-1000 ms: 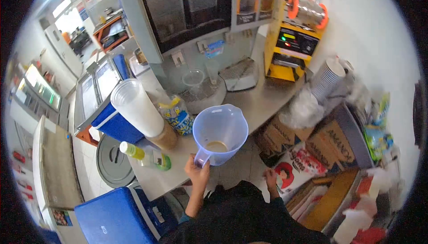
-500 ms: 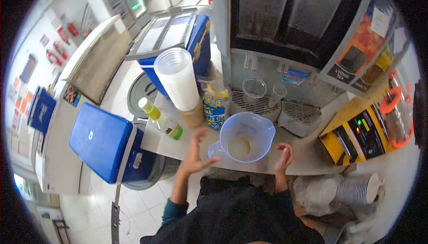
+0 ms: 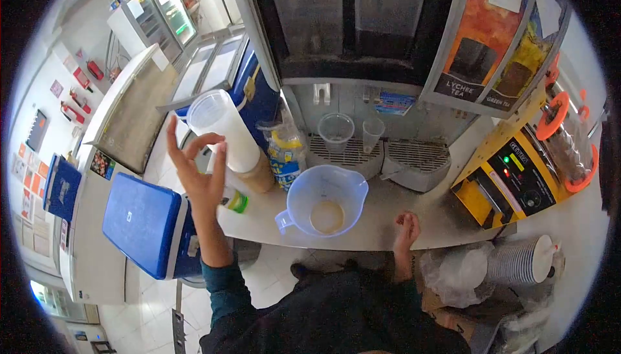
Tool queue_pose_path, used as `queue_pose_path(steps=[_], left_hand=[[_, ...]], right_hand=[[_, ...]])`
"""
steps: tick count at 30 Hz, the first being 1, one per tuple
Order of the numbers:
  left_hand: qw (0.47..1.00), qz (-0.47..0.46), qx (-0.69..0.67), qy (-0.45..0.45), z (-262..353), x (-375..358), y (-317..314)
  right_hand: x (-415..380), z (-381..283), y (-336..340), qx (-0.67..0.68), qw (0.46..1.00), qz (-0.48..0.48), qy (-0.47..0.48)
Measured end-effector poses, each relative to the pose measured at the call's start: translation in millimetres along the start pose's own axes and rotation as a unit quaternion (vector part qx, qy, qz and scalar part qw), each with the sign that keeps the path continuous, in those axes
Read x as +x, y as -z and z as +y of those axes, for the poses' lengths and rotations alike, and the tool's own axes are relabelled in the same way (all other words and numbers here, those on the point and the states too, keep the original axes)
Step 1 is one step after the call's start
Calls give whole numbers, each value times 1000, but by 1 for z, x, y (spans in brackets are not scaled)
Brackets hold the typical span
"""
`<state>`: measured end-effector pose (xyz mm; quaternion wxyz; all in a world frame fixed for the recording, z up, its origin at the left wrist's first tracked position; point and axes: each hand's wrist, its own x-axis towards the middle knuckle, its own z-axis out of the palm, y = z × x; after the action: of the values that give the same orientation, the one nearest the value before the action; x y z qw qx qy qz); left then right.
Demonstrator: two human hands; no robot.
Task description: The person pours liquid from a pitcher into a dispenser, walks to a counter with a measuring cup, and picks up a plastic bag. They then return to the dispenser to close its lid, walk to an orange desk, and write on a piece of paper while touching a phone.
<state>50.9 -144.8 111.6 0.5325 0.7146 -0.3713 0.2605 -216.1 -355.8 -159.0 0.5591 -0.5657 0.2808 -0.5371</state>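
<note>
My left hand (image 3: 199, 171) is raised in front of the tall stack of clear plastic cups (image 3: 223, 124), its fingers apart and holding nothing. Behind it, the green-capped end of a bottle (image 3: 235, 201) shows partly. A clear measuring jug (image 3: 326, 192) stands on the counter with a little cloudy liquid at its bottom and its handle towards the left. To the jug's right, my right hand (image 3: 407, 230) hovers by the counter's front edge with its fingers curled; whether it holds anything is hidden.
Behind the jug, two clear cups (image 3: 336, 129) stand on the dispenser's drip tray (image 3: 417, 160). A blue and yellow bag (image 3: 286, 160) is beside the cup stack. A yellow sealing machine (image 3: 508, 176) stands at right. Stacked cups (image 3: 517, 262) lie below, and a blue cooler (image 3: 142, 224) is at left.
My left hand has risen from beside the jug's handle to the cup stack, up and left. My right hand's fingers are more curled. The view has shifted, so the jug appears further left.
</note>
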Motion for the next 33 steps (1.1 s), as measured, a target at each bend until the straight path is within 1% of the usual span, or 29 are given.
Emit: queue_pose_path(steps=[1,2,4,5,6,7,8,9,10,12,14,15,16,18,19,20,21,22,23,24,25,26,27,29,30,31,32,33], left_hand=[[997,37,39,-56,-17,15,8],[995,86,-8,-51,-23,35,14],[984,69,143,-80,-41,83,41],[983,39,177,-6,-59,107,50],[967,-18,243,-72,-98,123,67],[940,-76,302,-140,-149,139,80],[902,-132,353,-213,-185,156,76],[879,-211,387,-182,-199,158,68],[846,-289,421,-153,-209,151,63],[829,-368,402,-126,-231,149,47],[847,-379,367,-68,-242,152,33],[836,-404,360,-96,-244,156,32],[823,-428,353,-121,-241,160,32],[822,-454,326,-113,-229,161,33],[821,-466,313,-106,-223,160,35],[835,-439,312,-117,-220,159,40],[847,-413,310,-126,-218,156,45],[858,-388,308,-134,-217,154,50],[871,-345,307,-169,-217,153,55],[878,-295,327,-189,-216,153,60],[882,-242,345,-210,-215,156,64],[884,-187,363,-230,-213,158,68],[881,-155,377,-239,-210,161,71],[875,-91,394,-267,-203,166,76],[870,-61,402,-280,-200,168,79],[877,-79,403,-250,-199,168,85],[878,-74,405,-246,-198,167,90],[879,-70,406,-240,-199,164,94]], right_hand=[[-1,-2,8,-16,1000,7,-12],[-2,-4,13,-30,999,9,-25],[-3,-7,28,-46,998,33,-23],[-4,-14,31,-53,996,64,-28],[-4,-19,33,-61,993,100,-32],[-6,-18,39,-59,992,108,-37],[-7,-16,46,-56,990,123,-39],[-6,-15,50,-53,987,144,-42],[-6,-13,52,-55,988,143,-13],[-5,-11,49,-61,987,139,46],[-6,-27,26,-63,984,159,46],[-5,-38,12,-65,983,165,47],[2,-46,-2,-48,979,183,80],[23,-73,-30,-18,968,210,140],[41,-114,-45,-65,964,150,209],[62,-167,-62,-111,951,88,275],[81,-207,-80,-163,904,61,389],[97,-252,-102,-181,858,40,479],[112,-291,-129,-194,828,24,525],[127,-334,-164,-225,742,32,631],[144,-368,-195,-236,708,-18,665],[170,-392,-229,-236,619,0,749],[196,-415,-263,-246,559,18,792],[238,-443,-321,-332,482,103,804],[250,-454,-329,-421,518,34,744],[262,-464,-338,-506,545,-29,668],[271,-474,-339,-557,607,-217,524],[282,-478,-337,-558,583,-208,552]])
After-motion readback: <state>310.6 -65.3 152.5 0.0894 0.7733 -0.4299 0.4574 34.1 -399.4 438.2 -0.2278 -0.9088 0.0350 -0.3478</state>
